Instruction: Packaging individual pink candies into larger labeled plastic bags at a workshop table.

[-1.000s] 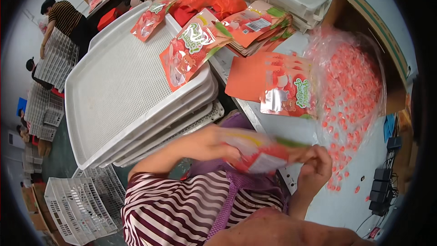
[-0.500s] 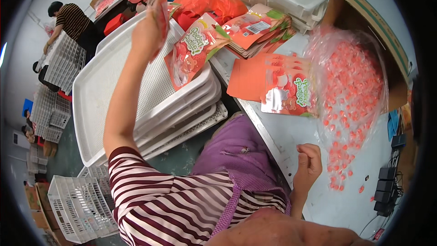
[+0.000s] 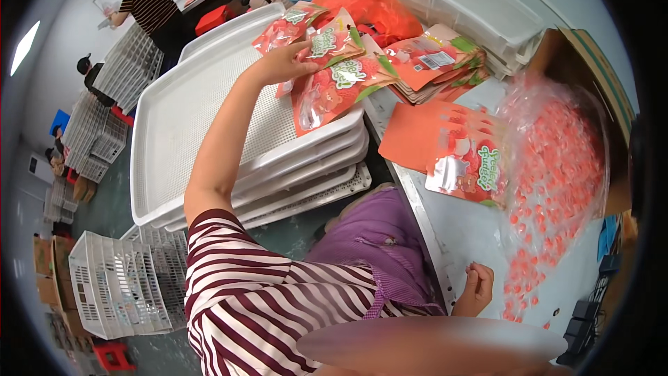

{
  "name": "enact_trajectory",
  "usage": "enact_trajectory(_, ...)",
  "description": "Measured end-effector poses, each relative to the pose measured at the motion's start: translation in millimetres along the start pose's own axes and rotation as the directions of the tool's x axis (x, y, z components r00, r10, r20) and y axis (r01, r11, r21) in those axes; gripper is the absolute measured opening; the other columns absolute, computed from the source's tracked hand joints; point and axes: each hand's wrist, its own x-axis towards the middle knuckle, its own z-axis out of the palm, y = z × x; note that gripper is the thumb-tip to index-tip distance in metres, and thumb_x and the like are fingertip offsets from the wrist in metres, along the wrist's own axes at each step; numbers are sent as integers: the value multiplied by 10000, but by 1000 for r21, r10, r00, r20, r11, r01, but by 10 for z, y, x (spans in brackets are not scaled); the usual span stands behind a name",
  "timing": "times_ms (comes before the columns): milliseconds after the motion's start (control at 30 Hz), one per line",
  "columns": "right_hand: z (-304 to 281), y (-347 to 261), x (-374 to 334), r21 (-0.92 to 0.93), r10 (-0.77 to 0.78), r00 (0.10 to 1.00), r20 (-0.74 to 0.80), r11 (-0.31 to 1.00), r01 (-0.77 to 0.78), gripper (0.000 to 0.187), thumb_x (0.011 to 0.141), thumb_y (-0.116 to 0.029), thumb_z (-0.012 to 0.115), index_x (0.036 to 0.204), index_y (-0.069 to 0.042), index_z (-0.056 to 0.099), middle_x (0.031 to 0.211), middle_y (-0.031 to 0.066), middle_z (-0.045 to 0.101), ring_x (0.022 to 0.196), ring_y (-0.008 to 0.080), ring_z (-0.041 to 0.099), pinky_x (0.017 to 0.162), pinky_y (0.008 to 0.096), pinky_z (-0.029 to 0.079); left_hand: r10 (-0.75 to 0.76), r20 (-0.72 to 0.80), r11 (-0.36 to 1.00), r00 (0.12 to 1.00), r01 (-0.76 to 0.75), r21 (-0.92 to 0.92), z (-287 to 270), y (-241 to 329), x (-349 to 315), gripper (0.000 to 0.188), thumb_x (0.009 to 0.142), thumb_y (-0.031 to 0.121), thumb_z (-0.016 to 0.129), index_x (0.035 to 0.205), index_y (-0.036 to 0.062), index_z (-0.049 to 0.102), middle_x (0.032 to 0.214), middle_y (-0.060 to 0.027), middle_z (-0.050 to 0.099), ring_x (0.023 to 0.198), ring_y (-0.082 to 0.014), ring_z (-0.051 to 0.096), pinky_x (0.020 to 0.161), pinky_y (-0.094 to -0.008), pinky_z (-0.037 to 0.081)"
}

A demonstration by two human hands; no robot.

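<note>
My left hand [image 3: 284,64] reaches over a stack of white perforated trays [image 3: 163,184], its fingers and thumb closed on the edge of a red-orange pouch [image 3: 327,40]. That pouch lies among others on the top tray: a front pouch [image 3: 342,90] overlaps it, and a back pouch [image 3: 282,30] sits behind. My right hand [image 3: 476,290] is by the table's near edge, fingers curled in and nothing visible in them. Beyond it on the table lie a fanned set of flat pouches [image 3: 465,157] and a clear bag [image 3: 557,139] spilling small red wrapped candies [image 3: 522,282].
A pile of pouches [image 3: 438,63] and an orange-red plastic bag [image 3: 372,14] lie farther back. Clear bins [image 3: 466,3] stand behind, a cardboard box [image 3: 591,69] at right. White crates [image 3: 115,285] are on the floor at left. Two people [image 3: 146,3] work farther off.
My left hand has come down from above the trays and brought the pouch onto the top tray among the others. My right hand stays curled near the table edge. The view has shifted.
</note>
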Motion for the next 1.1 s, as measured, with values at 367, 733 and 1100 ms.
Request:
enact_trajectory(367,115,13,-102,-29,36,995,89,999,-33,74,871,-18,548,906,9,608,900,42,544,737,95,474,629,202,378,-200,-201,945,959,243,219,155,39,72,636,844,532,537,1282,73,491,1058,-248,611,1017,-367,588,853,-418,459)
enact_trajectory(733,-106,175,-162,-209,-94,995,-20,974,87,144,847,-24,562,980,16,601,968,97,548,885,182,519,771,274,421,177,-491,934,853,12,357,-4,563,-456,593,811,400,620,1290,85,468,1124,-179,603,1036,-333,570,851,-411,461)
enact_trajectory(1100,-814,439,-934,-870,-247,915,-318,459,-178,331,798,-95,616,1121,-32,575,1155,176,517,1085,335,463,945,430,335,828,149,550,541,-730,-405,1562,1957,-1233,527,747,196,713,1223,61,535,1006,-165,612,945,-333,561,827,-387,447)
